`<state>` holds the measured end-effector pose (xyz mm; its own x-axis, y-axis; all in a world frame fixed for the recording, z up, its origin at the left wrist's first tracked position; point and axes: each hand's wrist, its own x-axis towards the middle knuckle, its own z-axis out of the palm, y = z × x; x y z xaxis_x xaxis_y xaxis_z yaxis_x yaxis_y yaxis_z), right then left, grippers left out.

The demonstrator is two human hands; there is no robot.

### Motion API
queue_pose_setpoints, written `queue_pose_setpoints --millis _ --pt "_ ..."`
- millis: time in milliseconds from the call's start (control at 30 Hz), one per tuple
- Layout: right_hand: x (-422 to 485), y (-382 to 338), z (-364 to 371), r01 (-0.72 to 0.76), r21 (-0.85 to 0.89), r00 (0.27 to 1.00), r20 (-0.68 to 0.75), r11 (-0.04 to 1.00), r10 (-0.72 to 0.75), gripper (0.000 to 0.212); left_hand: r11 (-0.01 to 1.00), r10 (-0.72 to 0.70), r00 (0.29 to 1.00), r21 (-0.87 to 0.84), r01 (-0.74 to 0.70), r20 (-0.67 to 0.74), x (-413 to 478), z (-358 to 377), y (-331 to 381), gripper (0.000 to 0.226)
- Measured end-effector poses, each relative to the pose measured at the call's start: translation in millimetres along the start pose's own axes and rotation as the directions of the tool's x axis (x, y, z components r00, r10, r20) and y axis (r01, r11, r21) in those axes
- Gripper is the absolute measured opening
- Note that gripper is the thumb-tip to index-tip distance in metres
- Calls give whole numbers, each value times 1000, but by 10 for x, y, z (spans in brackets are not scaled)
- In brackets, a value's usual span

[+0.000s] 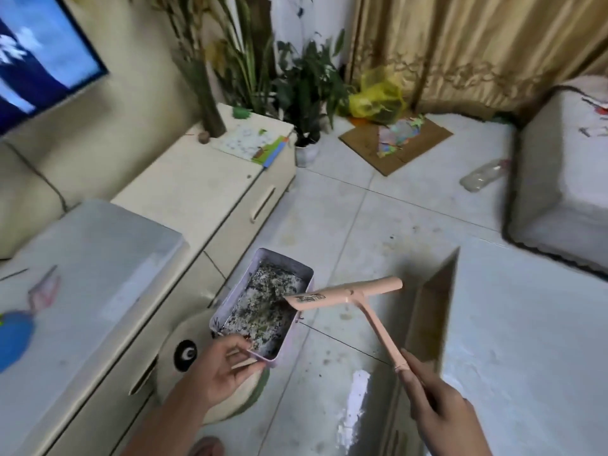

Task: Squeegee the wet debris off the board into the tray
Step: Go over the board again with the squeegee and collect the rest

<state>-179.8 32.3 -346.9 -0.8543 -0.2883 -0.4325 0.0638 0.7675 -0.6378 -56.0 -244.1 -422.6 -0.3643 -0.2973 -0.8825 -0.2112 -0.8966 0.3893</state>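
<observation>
- The left hand (227, 360) pinches the tray (235, 296) by its nearest corner, thumb on top of the rim and fingers curled beneath.
- From that pinch the tray, a pale lilac tin, runs away and slightly rightward, held clear of the floor (345, 225) and tipped a little.
- Debris (263, 311), a grey-green wet mush, covers the tray's bottom from just past the thumb to the far end.
- The right hand (437, 406) is wrapped round the tail of the squeegee (348, 292) handle, with one finger lying straight along the shaft.
- From this grip the peach handle climbs forward and to the left to the T-shaped head, which sits well beyond the knuckles.
- The head's left tip reaches over the tray's right wall, above the debris; whether it touches the mush is too blurred to tell.
- So the two grips are apart, the tray off to the left of the right hand and the squeegee bridging the gap.
- Directly between and below the hands, the floor carries dark specks and a shiny wet streak (355, 399).
- A white slab (526, 340) lies just right of the right hand.
- Under the left wrist sits a round cushion (184, 353) with an eye printed on it.
- A cream cabinet (197, 199) stands left of the tray.
</observation>
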Motion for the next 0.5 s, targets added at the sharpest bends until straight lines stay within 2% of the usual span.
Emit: queue_pose_setpoints --millis 200,500 --pt "-199 -730 689 35 -18 999 14 999 -34 27 1000 14 999 14 -13 -41 -61 -886 730 16" --pt "-540 -1669 1830 -37 22 998 51 999 36 26 993 40 985 116 -20 -171 188 -2149 1991 18"
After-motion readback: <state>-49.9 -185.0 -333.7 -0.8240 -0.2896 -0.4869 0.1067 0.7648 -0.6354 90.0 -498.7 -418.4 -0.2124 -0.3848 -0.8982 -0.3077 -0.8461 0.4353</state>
